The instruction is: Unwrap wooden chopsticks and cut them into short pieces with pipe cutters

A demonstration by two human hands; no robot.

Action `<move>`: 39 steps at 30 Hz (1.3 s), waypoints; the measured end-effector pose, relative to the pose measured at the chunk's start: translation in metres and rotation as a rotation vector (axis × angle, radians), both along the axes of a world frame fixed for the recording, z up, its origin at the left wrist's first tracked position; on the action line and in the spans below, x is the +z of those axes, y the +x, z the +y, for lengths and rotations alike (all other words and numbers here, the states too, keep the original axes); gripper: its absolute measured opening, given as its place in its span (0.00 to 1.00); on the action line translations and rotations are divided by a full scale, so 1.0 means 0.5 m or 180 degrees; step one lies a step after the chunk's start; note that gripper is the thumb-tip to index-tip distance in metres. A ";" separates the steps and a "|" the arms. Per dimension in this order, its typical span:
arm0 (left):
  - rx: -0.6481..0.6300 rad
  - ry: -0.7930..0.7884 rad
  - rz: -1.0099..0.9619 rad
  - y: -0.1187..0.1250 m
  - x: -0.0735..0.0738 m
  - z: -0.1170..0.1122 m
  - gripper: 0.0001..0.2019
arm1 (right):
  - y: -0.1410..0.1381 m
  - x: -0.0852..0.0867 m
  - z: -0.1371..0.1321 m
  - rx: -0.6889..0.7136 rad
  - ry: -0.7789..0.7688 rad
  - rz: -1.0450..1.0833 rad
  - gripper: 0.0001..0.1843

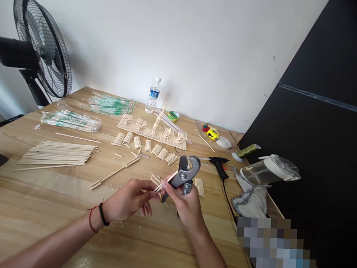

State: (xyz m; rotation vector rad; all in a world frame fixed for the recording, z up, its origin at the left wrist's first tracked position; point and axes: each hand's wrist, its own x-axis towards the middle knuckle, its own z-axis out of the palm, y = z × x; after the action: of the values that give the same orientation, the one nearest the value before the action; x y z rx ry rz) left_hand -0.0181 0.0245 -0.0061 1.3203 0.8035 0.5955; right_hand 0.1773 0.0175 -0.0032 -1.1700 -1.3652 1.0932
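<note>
My left hand (132,199) pinches the lower end of a couple of thin wooden sticks (171,178) between thumb and fingers. Wrapped in my right hand (189,206) is a grey pipe cutter (189,172) with a hooked jaw, pointing away from me. The sticks slant up beside the cutter, and my right thumb lies near them. Whether they touch the blade I cannot tell. Under my hands, partly covered, is a small panel of short sticks (155,179); another panel (199,187) shows right of the cutter.
Long sticks (60,153) lie piled at left, bagged sticks (70,120) behind. A stick-built model (149,133) stands mid-table with several small panels before it. A water bottle (153,96) is near the wall; a glue gun (220,166), cloth (249,199) and clear jug (263,170) are right.
</note>
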 end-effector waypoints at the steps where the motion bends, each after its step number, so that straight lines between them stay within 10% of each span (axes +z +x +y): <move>1: -0.0019 -0.0123 -0.0007 0.000 -0.006 0.002 0.25 | -0.003 0.001 -0.003 0.0014 -0.0025 -0.0073 0.14; 39: -0.0026 -0.0652 -0.0303 -0.005 -0.006 0.010 0.26 | -0.008 0.007 -0.008 0.0515 -0.0202 -0.0306 0.15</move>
State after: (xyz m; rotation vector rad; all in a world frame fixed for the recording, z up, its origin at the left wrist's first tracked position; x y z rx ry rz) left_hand -0.0208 0.0297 -0.0089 1.0998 0.7597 0.5502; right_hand 0.1731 0.0137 0.0005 -1.1869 -1.5306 1.2155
